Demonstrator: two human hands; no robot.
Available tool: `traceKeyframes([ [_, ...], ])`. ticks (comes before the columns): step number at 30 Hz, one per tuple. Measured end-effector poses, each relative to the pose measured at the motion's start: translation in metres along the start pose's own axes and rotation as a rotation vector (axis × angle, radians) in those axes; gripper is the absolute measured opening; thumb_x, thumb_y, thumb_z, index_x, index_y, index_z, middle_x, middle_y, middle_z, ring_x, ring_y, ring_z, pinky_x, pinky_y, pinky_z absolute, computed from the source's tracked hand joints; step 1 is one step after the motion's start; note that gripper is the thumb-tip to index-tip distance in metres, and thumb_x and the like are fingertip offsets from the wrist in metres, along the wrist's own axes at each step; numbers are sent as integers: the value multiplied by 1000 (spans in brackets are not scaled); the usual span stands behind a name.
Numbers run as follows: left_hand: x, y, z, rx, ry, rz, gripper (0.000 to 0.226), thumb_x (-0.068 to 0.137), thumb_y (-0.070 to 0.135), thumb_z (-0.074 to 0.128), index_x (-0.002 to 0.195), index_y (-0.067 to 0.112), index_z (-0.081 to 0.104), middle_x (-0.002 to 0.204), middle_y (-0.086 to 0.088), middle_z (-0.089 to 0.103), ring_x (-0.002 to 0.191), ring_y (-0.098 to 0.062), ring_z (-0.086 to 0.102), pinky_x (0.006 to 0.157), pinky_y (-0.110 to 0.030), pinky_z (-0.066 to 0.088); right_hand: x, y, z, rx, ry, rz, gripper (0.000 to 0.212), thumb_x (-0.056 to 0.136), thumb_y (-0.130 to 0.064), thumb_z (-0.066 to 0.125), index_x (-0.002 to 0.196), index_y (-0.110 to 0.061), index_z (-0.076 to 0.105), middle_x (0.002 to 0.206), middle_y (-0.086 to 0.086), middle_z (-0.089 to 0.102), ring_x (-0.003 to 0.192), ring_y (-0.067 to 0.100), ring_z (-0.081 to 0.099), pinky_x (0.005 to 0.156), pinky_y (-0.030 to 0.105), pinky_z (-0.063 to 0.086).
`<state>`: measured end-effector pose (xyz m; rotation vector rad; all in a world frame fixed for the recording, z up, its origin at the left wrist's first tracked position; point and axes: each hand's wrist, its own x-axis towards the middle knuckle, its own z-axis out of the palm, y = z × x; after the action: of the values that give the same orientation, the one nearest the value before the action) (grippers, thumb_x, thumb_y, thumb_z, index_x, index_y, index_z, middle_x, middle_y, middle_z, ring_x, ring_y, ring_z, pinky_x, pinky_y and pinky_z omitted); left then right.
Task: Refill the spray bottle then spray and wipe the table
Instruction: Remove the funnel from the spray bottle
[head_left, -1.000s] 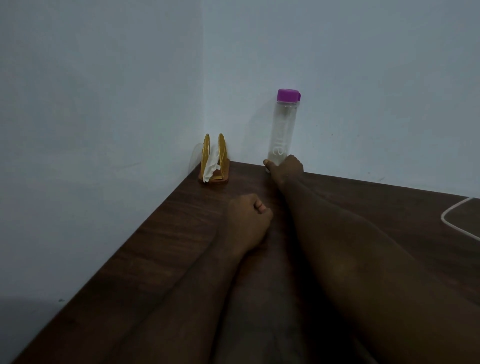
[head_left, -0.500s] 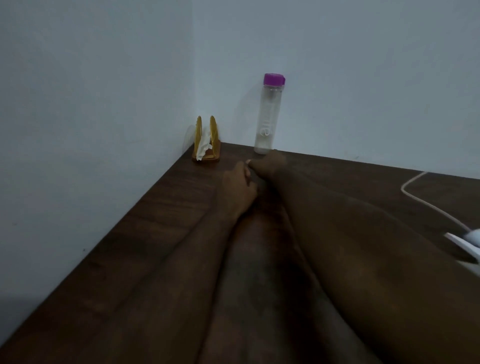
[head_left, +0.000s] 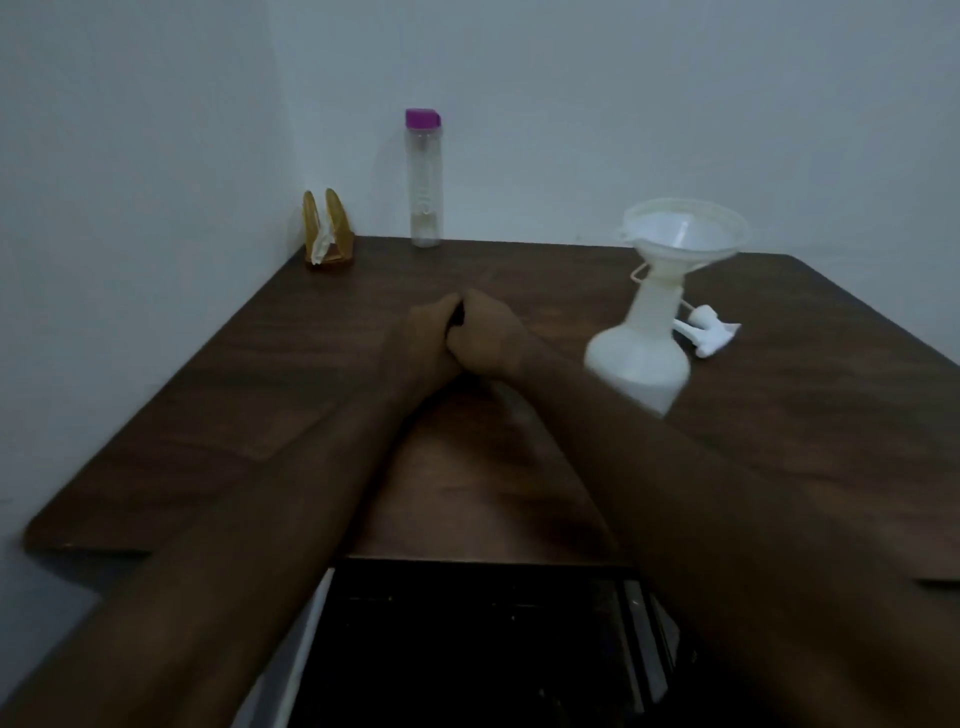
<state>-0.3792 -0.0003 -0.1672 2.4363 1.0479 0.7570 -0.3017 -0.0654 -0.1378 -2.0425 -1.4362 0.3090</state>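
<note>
White spray bottle upright on right half of table, top off, wide funnel seated in neck; opaque, fill level hidden. Slim clear bottle with purple cap upright at back edge, close to wall; contents hard to judge. Small golden holder in back left corner, white tissue tucked between its two leaves. White spray head lying flat just behind spray bottle. Forearms stretched across middle of table, left hand and right hand pressed together, fingers curled in, nothing seen in either. Spray bottle just right of right forearm. Open tabletop left of arms and at far right. Front edge notched, dark recess below. Dark wood grain, dim light, plain pale walls meeting at left
</note>
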Motion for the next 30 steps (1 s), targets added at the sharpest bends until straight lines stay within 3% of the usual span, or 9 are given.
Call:
traceKeyframes([
  [3, -33, 25, -4, -109, 106, 334, 36, 84, 0, 64, 118, -13, 59, 111, -31, 64, 100, -36, 62, 81, -30, 42, -45, 12, -26, 33, 61, -83, 8, 93, -14, 56, 97, -15, 50, 97, -1, 53, 91, 16, 53, 61, 17, 33],
  [7, -59, 58, 0, -350, 221, 556, 25, 84, 19, 58, 101, 3, 66, 90, -2, 67, 77, -17, 64, 66, -32, 52, -96, 23, -52, 165, 216, -161, 13, 90, -19, 63, 101, -24, 57, 84, -19, 54, 75, -8, 54, 61, 0, 38],
  [11, -62, 80, 18, -492, 254, 518, 22, 83, 28, 64, 98, 12, 59, 87, -2, 64, 74, -17, 62, 62, -40, 52, -133, 42, -73, 309, 358, -156, 26, 87, -28, 69, 113, -25, 67, 87, -23, 65, 84, -19, 59, 74, 0, 43],
  [14, -57, 87, 30, -572, 274, 412, 34, 80, 40, 69, 104, 23, 53, 93, 6, 60, 84, -11, 61, 68, -28, 52, -144, 53, -93, 431, 545, -120, 4, 88, -27, 67, 86, -30, 69, 77, -18, 70, 79, -7, 66, 68, 5, 46],
  [17, -45, 94, 34, -561, 214, 307, 49, 75, 60, 69, 113, 39, 47, 101, 17, 60, 94, -2, 60, 73, -15, 49, -143, 62, -118, 510, 752, -93, 8, 86, -25, 71, 88, -22, 64, 81, -6, 68, 75, 5, 67, 68, 20, 54],
  [21, -40, 109, 40, -503, -14, 233, 71, 65, 82, 63, 125, 50, 39, 109, 29, 57, 103, 7, 57, 86, -20, 49, -130, 67, -135, 537, 707, -30, 57, 76, -32, 81, 121, -20, 47, 100, -1, 63, 84, 5, 65, 69, 19, 55],
  [25, -39, 129, 48, -531, 34, 308, 54, 77, 60, 64, 118, 25, 58, 105, 17, 65, 98, 4, 60, 83, -8, 43, -114, 68, -134, 448, 591, -16, 84, 65, -34, 88, 131, -23, 38, 106, -9, 56, 95, 6, 61, 81, 28, 54],
  [28, -36, 136, 49, -500, 68, 361, 49, 81, 39, 60, 115, 4, 63, 107, -6, 67, 96, -8, 58, 79, -4, 39, -104, 73, -129, 372, 592, -15, 71, 66, -28, 88, 118, -27, 39, 96, -11, 57, 89, 5, 61, 78, 31, 55],
  [30, -33, 136, 48, -529, 77, 348, 44, 85, 32, 66, 119, 4, 62, 110, -5, 68, 97, -7, 59, 82, -10, 44, -98, 75, -127, 372, 580, -12, 65, 68, -22, 86, 113, -26, 39, 91, -8, 59, 87, 7, 63, 78, 33, 56],
])
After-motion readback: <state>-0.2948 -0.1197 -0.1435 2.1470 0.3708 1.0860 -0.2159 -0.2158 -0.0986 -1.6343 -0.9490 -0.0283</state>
